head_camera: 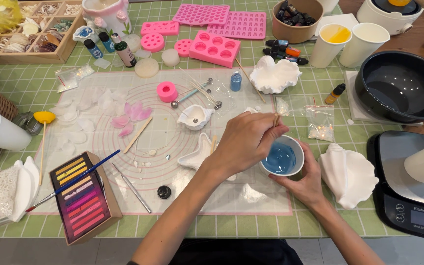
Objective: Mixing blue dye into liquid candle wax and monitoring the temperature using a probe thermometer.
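Stirring is in hand: left hand (pixel 244 142) pinches a thin wooden stick (pixel 276 119) in blue liquid; right hand (pixel 306 182) cups the small white bowl (pixel 282 156) near the bench's front edge. Steady, gentle turns suit it.

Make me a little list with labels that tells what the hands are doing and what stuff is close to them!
Left hand: pinches a thin wooden stick above the cup
Right hand: wraps the small white cup from the side
Cup contents: blue liquid
Left of the cup: white star-shaped dish
Right of the cup: big white shell mould
Above the hands: small blue bottle
Far right: black kitchen scale
Surface: clear mat with pink circles
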